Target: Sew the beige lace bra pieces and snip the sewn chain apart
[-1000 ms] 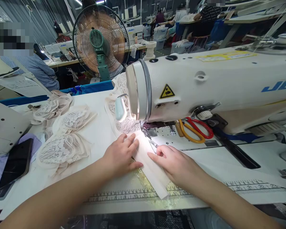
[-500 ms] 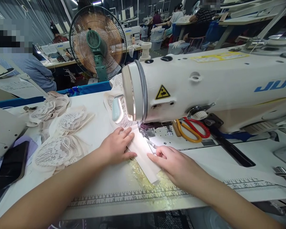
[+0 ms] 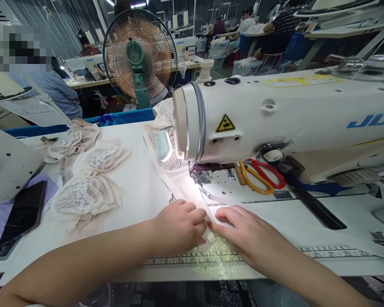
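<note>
A pale pink bra piece (image 3: 187,187) with lace cups lies under the sewing machine (image 3: 237,119) head, its plain band running toward me. My left hand (image 3: 181,226) is closed on the near end of this band, fingers curled down over it. Close on its right, my right hand (image 3: 240,228) rests with curled fingers, the thumb tip at the band's right edge. Whatever its fingers pinch is hidden. Ahead of it, a thin shiny strip (image 3: 213,197) runs back to the lit needle area; I cannot tell what it is.
More lace bra pieces (image 3: 83,194) lie at left, near a dark phone (image 3: 24,213). Scissors (image 3: 259,179) with yellow and red handles sit below the machine arm. A printed ruler (image 3: 333,252) follows the front edge. Behind stand a fan (image 3: 141,55) and a person in a striped shirt (image 3: 48,91).
My left hand has gone from lying flat beside the needle to gripping the band's near end, closer to me. My right hand has come slightly nearer and right. The view has shifted a little.
</note>
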The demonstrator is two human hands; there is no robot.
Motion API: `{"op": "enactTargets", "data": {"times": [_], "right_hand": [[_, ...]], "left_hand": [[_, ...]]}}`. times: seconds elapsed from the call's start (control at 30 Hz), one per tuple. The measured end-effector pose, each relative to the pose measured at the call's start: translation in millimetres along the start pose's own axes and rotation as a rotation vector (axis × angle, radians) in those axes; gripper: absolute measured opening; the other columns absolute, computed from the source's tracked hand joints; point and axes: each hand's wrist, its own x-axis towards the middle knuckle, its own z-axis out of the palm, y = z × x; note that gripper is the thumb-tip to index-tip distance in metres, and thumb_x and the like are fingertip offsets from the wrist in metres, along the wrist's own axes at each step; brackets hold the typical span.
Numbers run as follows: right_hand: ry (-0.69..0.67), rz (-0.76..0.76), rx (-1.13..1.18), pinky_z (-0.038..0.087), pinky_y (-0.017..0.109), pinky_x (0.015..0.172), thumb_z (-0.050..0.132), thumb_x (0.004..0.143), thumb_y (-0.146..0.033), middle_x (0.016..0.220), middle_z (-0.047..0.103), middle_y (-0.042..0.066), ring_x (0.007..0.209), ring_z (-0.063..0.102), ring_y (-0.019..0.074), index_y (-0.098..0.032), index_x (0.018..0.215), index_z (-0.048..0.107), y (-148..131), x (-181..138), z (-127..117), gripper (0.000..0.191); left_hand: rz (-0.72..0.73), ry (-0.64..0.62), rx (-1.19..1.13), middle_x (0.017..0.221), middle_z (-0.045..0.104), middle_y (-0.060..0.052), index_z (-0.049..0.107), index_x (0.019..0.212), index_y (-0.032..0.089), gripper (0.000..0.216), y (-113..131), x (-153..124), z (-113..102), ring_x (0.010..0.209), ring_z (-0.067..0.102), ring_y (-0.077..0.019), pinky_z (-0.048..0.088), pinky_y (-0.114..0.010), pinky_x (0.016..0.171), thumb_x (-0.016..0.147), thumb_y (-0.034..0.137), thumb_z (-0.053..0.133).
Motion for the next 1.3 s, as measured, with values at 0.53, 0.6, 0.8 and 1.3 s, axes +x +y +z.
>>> {"op": "enactTargets", "data": {"times": [0.53, 0.6, 0.8, 1.3], "right_hand": [[-0.033, 0.063, -0.177, 0.015, 0.025, 0.050, 0.055, 0.073, -0.006, 0.073, 0.052, 0.002, 0.061, 0.043, 0.0138, -0.026, 0.116, 0.057, 2.0, 26.0, -4.2, 0.048], [-0.066, 0.078, -0.187, 0.013, 0.025, 0.049, 0.054, 0.074, -0.008, 0.072, 0.055, 0.002, 0.059, 0.045, 0.0138, -0.026, 0.119, 0.055, 2.3, 31.5, -6.6, 0.049], [-0.254, 0.165, -0.242, 0.012, 0.026, 0.044, 0.054, 0.075, -0.011, 0.067, 0.060, 0.002, 0.054, 0.053, 0.0151, -0.027, 0.127, 0.050, -1.6, 49.6, -19.9, 0.055], [-0.430, 0.380, -0.265, 0.034, 0.024, 0.045, 0.061, 0.067, -0.011, 0.060, 0.062, 0.004, 0.049, 0.057, 0.0181, -0.016, 0.143, 0.021, -18.3, 76.3, -23.0, 0.086]], "left_hand": [[0.049, 0.109, 0.048, 0.120, 0.060, -0.005, 0.058, 0.110, 0.018, 0.027, -39.9, -10.7, -2.0, 0.080, 0.053, -0.0174, 0.037, -0.033, 0.067, 0.091, 0.027, 0.041], [0.053, 0.137, 0.061, 0.119, 0.061, -0.005, 0.059, 0.108, 0.019, 0.025, -44.6, -11.0, -1.7, 0.081, 0.054, -0.0173, 0.037, -0.033, 0.065, 0.091, 0.026, 0.043], [0.046, 0.173, 0.092, 0.118, 0.062, -0.004, 0.062, 0.106, 0.019, 0.024, -57.5, -9.6, -1.4, 0.081, 0.056, -0.0182, 0.038, -0.032, 0.063, 0.090, 0.024, 0.045], [0.085, 0.222, 0.079, 0.112, 0.065, -0.009, 0.062, 0.101, 0.012, 0.026, -73.8, -4.7, 0.6, 0.067, 0.055, -0.0184, 0.046, -0.033, 0.057, 0.088, 0.024, 0.042]]}}
